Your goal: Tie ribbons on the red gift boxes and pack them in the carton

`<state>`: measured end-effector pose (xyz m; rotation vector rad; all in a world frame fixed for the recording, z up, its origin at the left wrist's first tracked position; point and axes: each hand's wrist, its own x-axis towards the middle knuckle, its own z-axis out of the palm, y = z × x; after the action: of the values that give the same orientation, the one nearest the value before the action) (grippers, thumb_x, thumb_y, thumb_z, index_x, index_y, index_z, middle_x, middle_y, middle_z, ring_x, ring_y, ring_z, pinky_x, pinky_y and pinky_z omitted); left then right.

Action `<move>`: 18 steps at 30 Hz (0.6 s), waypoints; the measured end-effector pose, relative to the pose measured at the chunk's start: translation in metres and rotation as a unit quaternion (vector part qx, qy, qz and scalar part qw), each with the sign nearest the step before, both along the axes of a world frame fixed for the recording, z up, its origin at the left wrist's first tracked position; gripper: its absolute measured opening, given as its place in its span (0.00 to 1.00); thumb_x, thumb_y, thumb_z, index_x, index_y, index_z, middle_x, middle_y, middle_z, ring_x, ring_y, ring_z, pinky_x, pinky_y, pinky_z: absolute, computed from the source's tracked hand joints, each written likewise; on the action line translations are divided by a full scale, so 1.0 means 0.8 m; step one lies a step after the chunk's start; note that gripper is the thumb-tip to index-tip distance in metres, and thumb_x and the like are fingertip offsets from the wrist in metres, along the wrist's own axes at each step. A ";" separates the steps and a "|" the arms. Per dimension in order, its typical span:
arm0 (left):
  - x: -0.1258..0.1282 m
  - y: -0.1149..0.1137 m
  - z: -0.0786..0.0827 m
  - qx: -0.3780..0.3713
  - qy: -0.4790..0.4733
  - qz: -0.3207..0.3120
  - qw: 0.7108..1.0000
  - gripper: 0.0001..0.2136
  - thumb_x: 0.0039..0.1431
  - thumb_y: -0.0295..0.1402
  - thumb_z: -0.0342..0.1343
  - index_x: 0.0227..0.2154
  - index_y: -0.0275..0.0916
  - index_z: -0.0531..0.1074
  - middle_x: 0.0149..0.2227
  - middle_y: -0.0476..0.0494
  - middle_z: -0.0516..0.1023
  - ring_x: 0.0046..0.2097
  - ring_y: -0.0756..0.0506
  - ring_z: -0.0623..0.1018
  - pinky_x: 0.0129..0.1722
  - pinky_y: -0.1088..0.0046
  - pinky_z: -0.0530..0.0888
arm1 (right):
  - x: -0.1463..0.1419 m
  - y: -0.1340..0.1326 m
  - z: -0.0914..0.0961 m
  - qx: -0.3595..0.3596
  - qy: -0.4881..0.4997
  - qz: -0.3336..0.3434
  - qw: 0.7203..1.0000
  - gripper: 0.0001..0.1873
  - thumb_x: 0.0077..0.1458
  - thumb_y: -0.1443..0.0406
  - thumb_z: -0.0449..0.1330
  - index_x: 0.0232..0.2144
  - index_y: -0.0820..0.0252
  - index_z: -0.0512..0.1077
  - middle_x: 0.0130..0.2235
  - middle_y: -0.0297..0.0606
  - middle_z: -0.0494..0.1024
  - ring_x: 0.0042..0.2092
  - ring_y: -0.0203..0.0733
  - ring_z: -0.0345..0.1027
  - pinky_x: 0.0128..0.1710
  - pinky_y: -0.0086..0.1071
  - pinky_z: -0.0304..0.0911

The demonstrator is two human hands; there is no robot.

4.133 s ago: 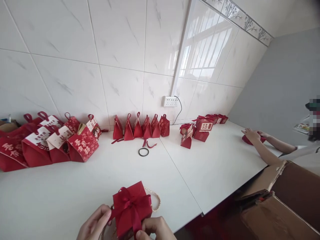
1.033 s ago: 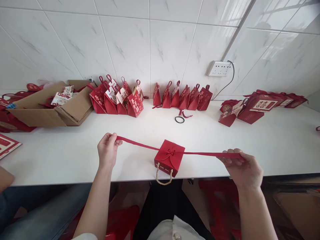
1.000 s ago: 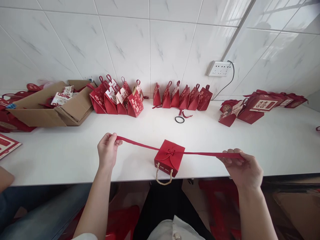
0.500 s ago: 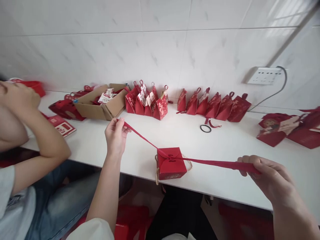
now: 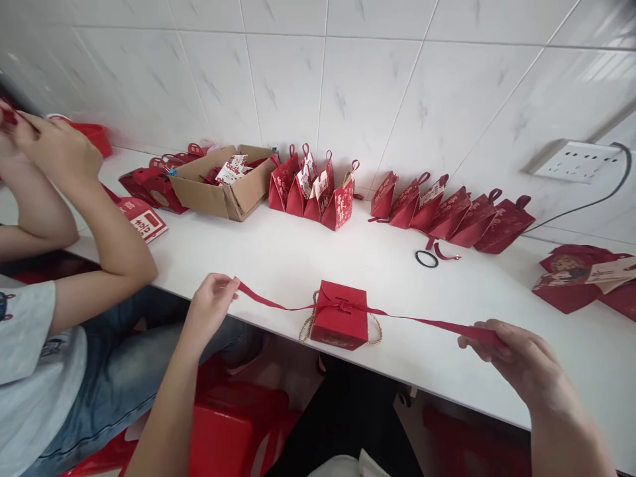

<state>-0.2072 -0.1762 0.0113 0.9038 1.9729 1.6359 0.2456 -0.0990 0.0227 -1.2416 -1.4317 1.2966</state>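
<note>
Head view: a white bench (image 5: 278, 258) runs along a tiled wall (image 5: 358, 79), socket (image 5: 571, 161) at 2 o'clock. A red box (image 5: 339, 317) sits centre, near the front edge. The left hand (image 5: 211, 301) at 9 and the right hand (image 5: 517, 361) at 4 o'clock each pinch its ribbon (image 5: 432, 322).

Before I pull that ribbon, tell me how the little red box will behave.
Probably light: the red box looks like thin folded card, so it may slide on the smooth table. The ribbon is floppy, sagging between the left hand and the box. Pulled unevenly by the right hand, it could tip.
</note>
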 end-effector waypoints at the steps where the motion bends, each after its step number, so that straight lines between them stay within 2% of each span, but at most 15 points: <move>1: -0.003 -0.001 0.000 -0.014 0.055 0.023 0.998 0.10 0.42 0.38 0.63 0.25 0.39 0.70 0.27 0.48 0.73 0.30 0.46 0.74 0.29 0.73 0.70 | 0.007 -0.001 0.000 -0.011 -0.053 0.012 0.998 0.25 0.50 0.47 0.57 0.13 0.57 0.63 0.19 0.36 0.65 0.26 0.42 0.62 0.28 0.38 0.63; 3: 0.001 0.001 0.007 0.005 0.148 0.038 0.988 0.10 0.44 0.37 0.61 0.31 0.41 0.72 0.37 0.44 0.75 0.41 0.43 0.75 0.37 0.71 0.71 | 0.014 0.001 0.000 -0.031 -0.150 0.001 0.988 0.26 0.48 0.43 0.57 0.17 0.58 0.67 0.23 0.39 0.70 0.29 0.44 0.64 0.29 0.37 0.63; 4: 0.009 0.004 0.012 0.020 0.178 0.011 0.984 0.10 0.47 0.37 0.59 0.33 0.41 0.73 0.40 0.44 0.75 0.44 0.42 0.74 0.41 0.70 0.71 | 0.012 0.003 0.001 -0.034 -0.187 -0.028 0.981 0.26 0.46 0.42 0.57 0.19 0.58 0.69 0.25 0.40 0.72 0.31 0.45 0.66 0.29 0.37 0.63; 6: 0.035 0.012 0.021 0.018 0.205 -0.109 0.973 0.09 0.52 0.39 0.56 0.35 0.42 0.74 0.41 0.43 0.75 0.46 0.42 0.74 0.46 0.69 0.69 | -0.002 0.008 0.003 -0.012 -0.222 -0.098 0.970 0.25 0.41 0.41 0.60 0.22 0.57 0.71 0.29 0.40 0.75 0.35 0.48 0.69 0.30 0.36 0.64; 8: 0.063 0.024 0.024 -0.025 0.196 -0.249 0.948 0.10 0.55 0.40 0.53 0.36 0.43 0.74 0.41 0.44 0.76 0.45 0.41 0.74 0.44 0.70 0.70 | -0.032 0.011 0.007 0.031 -0.219 -0.110 0.969 0.24 0.41 0.43 0.61 0.26 0.57 0.73 0.32 0.40 0.76 0.36 0.48 0.69 0.31 0.35 0.64; 10: 0.086 0.036 0.022 -0.073 0.186 -0.335 0.921 0.10 0.57 0.41 0.52 0.34 0.43 0.74 0.40 0.44 0.77 0.43 0.41 0.75 0.39 0.71 0.70 | -0.070 0.011 0.010 0.065 -0.184 -0.032 0.980 0.20 0.45 0.46 0.60 0.26 0.56 0.73 0.32 0.39 0.76 0.36 0.46 0.69 0.34 0.35 0.65; 13: 0.100 0.050 0.015 -0.117 0.174 -0.379 0.901 0.12 0.57 0.43 0.50 0.28 0.42 0.72 0.31 0.46 0.76 0.34 0.44 0.74 0.32 0.72 0.68 | -0.122 0.009 0.009 0.083 -0.161 0.081 0.980 0.14 0.50 0.52 0.61 0.28 0.56 0.73 0.33 0.37 0.76 0.36 0.44 0.69 0.38 0.37 0.65; 15: 0.099 0.057 0.010 -0.142 0.131 -0.407 0.893 0.14 0.57 0.45 0.51 0.24 0.41 0.70 0.25 0.49 0.72 0.27 0.46 0.71 0.27 0.74 0.66 | -0.144 0.011 0.004 0.092 -0.149 0.120 0.977 0.12 0.52 0.54 0.60 0.29 0.56 0.72 0.32 0.36 0.76 0.35 0.42 0.69 0.40 0.38 0.65; 18: 0.096 0.063 0.007 -0.158 0.037 -0.449 0.879 0.15 0.52 0.47 0.56 0.22 0.40 0.71 0.23 0.49 0.71 0.24 0.48 0.68 0.23 0.74 0.64 | -0.156 0.017 -0.009 0.075 -0.135 0.158 0.975 0.12 0.54 0.54 0.59 0.29 0.56 0.70 0.31 0.34 0.77 0.33 0.40 0.69 0.38 0.36 0.64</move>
<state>-0.1303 -0.1259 0.0166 1.4505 1.4160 0.7296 0.1207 -0.0856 0.0158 -1.1526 -1.9480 1.2276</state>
